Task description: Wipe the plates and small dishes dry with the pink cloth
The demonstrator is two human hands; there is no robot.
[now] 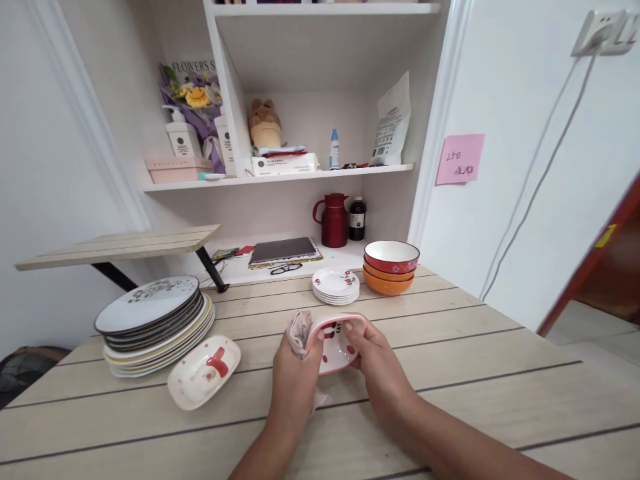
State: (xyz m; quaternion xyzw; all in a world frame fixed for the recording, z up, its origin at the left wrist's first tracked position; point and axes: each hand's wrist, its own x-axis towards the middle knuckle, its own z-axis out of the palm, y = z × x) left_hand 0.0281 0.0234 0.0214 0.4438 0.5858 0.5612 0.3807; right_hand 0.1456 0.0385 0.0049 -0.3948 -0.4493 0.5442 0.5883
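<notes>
A white dish with a pink rim, red dots and a printed cat design [336,352] is tilted up above the table between my two hands. My left hand [295,373] grips its left side and also has a pale pinkish cloth [300,331] bunched in its fingers; a corner of the cloth hangs below. On the right edge of the dish, my right hand [377,360] is closed, thumb on the inner face. Left of my hands lies a cream rectangular dish with a red pattern [205,370].
A tall stack of plates [155,327] stands at the left under a raised wooden shelf [120,245]. Farther back are small flowered plates [336,285] and stacked bowls [390,268]. Behind them sit glasses [286,269], a laptop [285,249] and a red jug [334,220].
</notes>
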